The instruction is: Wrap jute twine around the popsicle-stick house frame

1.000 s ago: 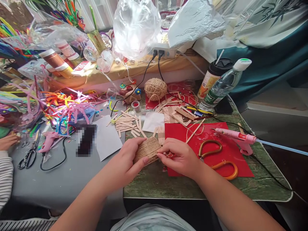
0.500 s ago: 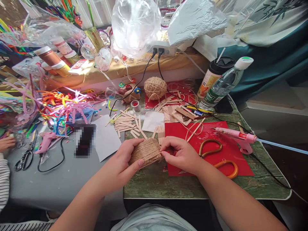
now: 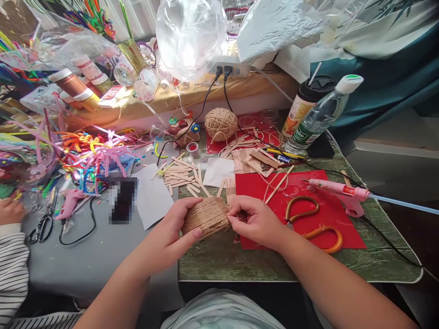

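Note:
My left hand (image 3: 174, 230) grips a flat piece wrapped in rows of brown twine (image 3: 206, 217), thumb on the near side and fingers behind. At the piece's right edge, my right hand (image 3: 252, 219) pinches with thumb and forefinger; what lies between those fingertips is too small to make out. Beneath and beside my right hand is a red sheet (image 3: 267, 192), with orange-handled scissors (image 3: 324, 235) and a pink hot glue gun (image 3: 338, 189) on it. Just beyond my hands lie loose craft sticks (image 3: 176, 176) and a white paper square (image 3: 218, 172).
A twine ball (image 3: 221, 124) sits at the back. A water bottle (image 3: 322, 119) and a lidded cup (image 3: 305, 103) stand back right. On the left are pipe cleaners (image 3: 103, 151), a second pink glue gun (image 3: 70, 203), black scissors (image 3: 43, 226) and another person's hand (image 3: 12, 211).
My hands keep nearly the same hold on the twine-wrapped piece. At the left edge, the other person's hand and striped sleeve reach further into view. The camera view has shifted slightly.

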Available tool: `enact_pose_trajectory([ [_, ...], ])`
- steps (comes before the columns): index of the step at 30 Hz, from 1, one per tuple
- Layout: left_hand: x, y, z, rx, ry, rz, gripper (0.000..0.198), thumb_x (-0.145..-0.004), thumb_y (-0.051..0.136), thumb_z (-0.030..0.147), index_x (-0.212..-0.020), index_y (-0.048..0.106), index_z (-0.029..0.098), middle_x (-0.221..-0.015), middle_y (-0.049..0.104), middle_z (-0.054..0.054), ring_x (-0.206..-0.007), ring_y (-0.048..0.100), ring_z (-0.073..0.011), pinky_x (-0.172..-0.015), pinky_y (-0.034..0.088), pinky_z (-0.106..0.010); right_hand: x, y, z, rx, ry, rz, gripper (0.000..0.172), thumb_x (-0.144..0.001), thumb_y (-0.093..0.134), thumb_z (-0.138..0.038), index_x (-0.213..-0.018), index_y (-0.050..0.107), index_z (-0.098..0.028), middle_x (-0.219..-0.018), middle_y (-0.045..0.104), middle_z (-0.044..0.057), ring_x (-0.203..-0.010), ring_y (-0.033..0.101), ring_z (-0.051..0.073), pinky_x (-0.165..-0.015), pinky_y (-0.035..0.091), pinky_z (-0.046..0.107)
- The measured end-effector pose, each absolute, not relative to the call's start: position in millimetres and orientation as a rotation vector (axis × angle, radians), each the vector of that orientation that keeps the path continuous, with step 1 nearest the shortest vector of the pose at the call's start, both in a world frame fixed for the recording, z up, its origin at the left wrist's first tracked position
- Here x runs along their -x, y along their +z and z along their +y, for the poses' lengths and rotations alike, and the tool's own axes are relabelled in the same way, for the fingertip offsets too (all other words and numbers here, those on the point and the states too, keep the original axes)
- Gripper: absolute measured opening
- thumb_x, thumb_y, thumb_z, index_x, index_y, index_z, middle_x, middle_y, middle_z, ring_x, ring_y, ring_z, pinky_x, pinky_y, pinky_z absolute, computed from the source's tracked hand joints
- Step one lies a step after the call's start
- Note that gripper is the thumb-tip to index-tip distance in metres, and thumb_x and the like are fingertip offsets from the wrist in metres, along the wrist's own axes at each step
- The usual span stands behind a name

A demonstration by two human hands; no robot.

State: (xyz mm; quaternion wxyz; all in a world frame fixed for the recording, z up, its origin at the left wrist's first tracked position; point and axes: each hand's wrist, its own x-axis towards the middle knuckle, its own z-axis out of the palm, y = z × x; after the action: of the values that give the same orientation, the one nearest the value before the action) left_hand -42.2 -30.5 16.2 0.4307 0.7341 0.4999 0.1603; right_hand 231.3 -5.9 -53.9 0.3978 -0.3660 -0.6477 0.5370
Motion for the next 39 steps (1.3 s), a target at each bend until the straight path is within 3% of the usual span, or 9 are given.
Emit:
enact_pose_trajectory([
  [6, 34.7, 13.1, -33.2, -1.787, 0.440, 1.330, 0.074, -0.087, 0.082, 0.034, -0.150, 0.043, 0.032, -0.152, 0.053, -0.011, -0.140, 0.055, -0.0316, -0.117, 0.049, -0.048, -234.4, -53.5, -5.0, 0.914, 1.330, -1.678, 0.013, -0.086, 0.068, -0.009, -0.081, 0.065, -0.020, -0.083, 0.063, 0.001, -0.071, 0.057, 0.014, -0.062, 0.045, 0.025],
  [10, 32.5, 12.0, -30.5, -1.790, 0.493, 1.368, 0.066, -0.084, 0.081, 0.027, -0.141, 0.048, 0.030, -0.143, 0.057, -0.011, -0.134, 0.058, -0.0311, -0.112, 0.051, -0.046, -233.2, -51.4, -4.7, 0.833, 1.261, -1.738, 0.010, -0.090, 0.068, -0.010, -0.086, 0.068, -0.020, -0.087, 0.067, 0.003, -0.071, 0.060, 0.014, -0.061, 0.048, 0.024],
  [15, 38.9, 4.8, -28.2, -1.720, 0.633, 1.382, 0.058, -0.082, 0.078, 0.027, -0.134, 0.051, 0.027, -0.132, 0.060, -0.010, -0.123, 0.062, -0.0294, -0.102, 0.056, -0.042, -229.6, -52.8, -5.4, 0.610, 0.900, -1.852, 0.011, -0.100, 0.065, -0.014, -0.102, 0.074, -0.020, -0.092, 0.073, 0.007, -0.085, 0.068, 0.018, -0.076, 0.058, 0.030],
  [22, 45.2, -17.8, -33.1, -1.682, 0.800, 1.389, 0.071, -0.079, 0.082, 0.058, -0.133, 0.051, 0.026, -0.141, 0.055, -0.014, -0.134, 0.058, -0.0353, -0.110, 0.052, -0.049, -236.9, -51.0, -6.6, 0.555, 0.677, -1.884, 0.018, -0.101, 0.064, -0.014, -0.114, 0.074, -0.021, -0.099, 0.073, 0.010, -0.090, 0.070, 0.019, -0.078, 0.062, 0.032],
  [28, 46.5, -45.5, -30.7, -1.559, 0.800, 1.307, 0.090, -0.075, 0.071, 0.084, -0.138, 0.040, 0.028, -0.142, 0.055, -0.017, -0.130, 0.062, -0.0361, -0.104, 0.055, -0.050, -238.6, -51.3, -9.2, 0.588, 0.751, -1.887, 0.031, -0.101, 0.062, -0.013, -0.128, 0.075, -0.022, -0.104, 0.067, 0.011, -0.088, 0.069, 0.019, -0.076, 0.061, 0.032],
  [31, 50.9, -49.5, -29.4, -1.557, 0.812, 1.246, 0.085, -0.075, 0.076, 0.079, -0.135, 0.042, 0.029, -0.145, 0.051, -0.016, -0.135, 0.059, -0.0351, -0.106, 0.054, -0.049, -232.3, -51.0, -11.7, 0.637, 0.944, -1.725, 0.025, -0.097, 0.065, -0.011, -0.113, 0.081, -0.022, -0.099, 0.068, 0.009, -0.090, 0.070, 0.018, -0.076, 0.061, 0.030],
  [34, 58.1, -35.8, -28.7, -1.614, 0.720, 1.219, 0.076, -0.079, 0.081, 0.062, -0.136, 0.044, 0.029, -0.145, 0.051, -0.014, -0.136, 0.058, -0.0333, -0.109, 0.053, -0.047, -225.8, -49.9, -13.9, 0.691, 1.050, -1.631, 0.022, -0.091, 0.068, -0.009, -0.101, 0.083, -0.022, -0.094, 0.067, 0.006, -0.085, 0.069, 0.017, -0.070, 0.059, 0.027],
  [39, 54.4, 18.2, -35.4, -1.872, 0.312, 1.412, 0.068, -0.088, 0.071, 0.028, -0.148, 0.040, 0.028, -0.147, 0.055, -0.013, -0.137, 0.058, -0.0324, -0.114, 0.049, -0.048, -219.6, -52.0, -15.3, 0.662, 1.000, -1.664, 0.023, -0.093, 0.066, -0.010, -0.105, 0.083, -0.021, -0.097, 0.067, 0.007, -0.083, 0.068, 0.016, -0.068, 0.058, 0.026],
])
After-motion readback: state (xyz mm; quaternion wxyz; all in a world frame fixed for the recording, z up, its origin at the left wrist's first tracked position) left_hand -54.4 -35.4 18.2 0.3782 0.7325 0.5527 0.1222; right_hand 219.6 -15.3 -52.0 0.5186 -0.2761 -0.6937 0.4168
